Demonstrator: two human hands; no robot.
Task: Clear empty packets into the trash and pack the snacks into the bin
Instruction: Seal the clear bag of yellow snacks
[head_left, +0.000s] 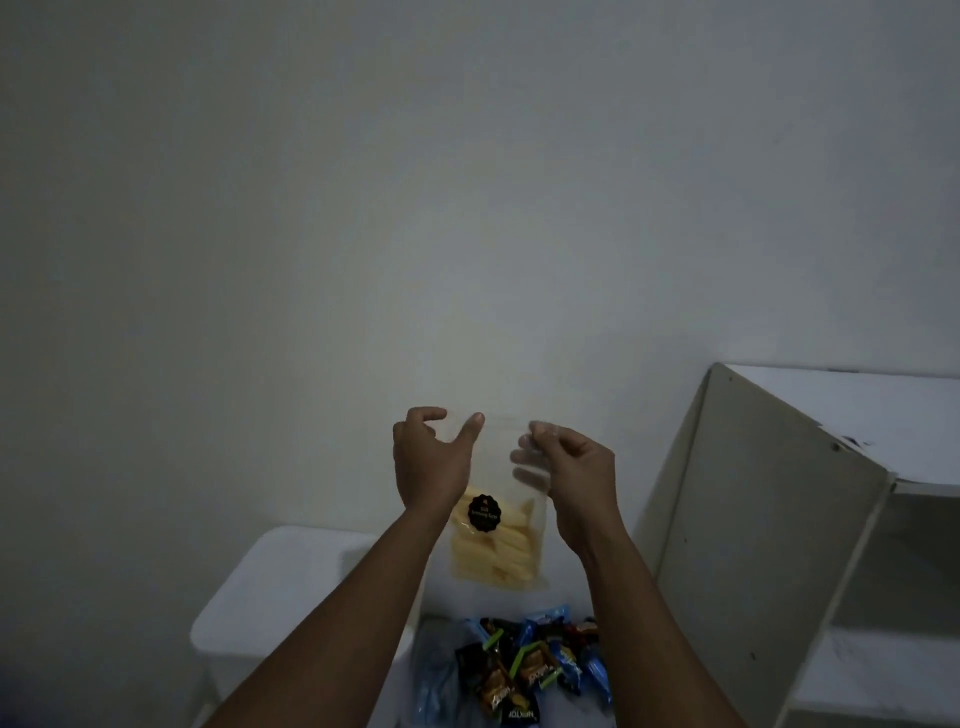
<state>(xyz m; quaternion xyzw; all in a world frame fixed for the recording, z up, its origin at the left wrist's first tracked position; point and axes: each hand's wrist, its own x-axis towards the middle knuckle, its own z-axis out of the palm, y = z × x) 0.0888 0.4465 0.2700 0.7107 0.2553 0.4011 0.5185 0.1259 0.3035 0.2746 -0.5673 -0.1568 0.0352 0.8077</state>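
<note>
A clear plastic bag of pale yellow snack sticks (493, 545) with a round black label hangs upright in front of the wall. My left hand (431, 462) holds its top left corner, thumb and fingers spread around the plastic. My right hand (566, 473) pinches the top right corner, fingers seen blurred through the plastic. Below the bag lies a pile of small wrapped snacks (530, 665) in blue, black and brown wrappers. A crumpled clear blue packet (436, 675) lies to their left.
A white lidded bin (270, 587) stands at the lower left against the wall. A white open shelf unit (810, 519) fills the right side, its side panel close to my right arm. The room is dim.
</note>
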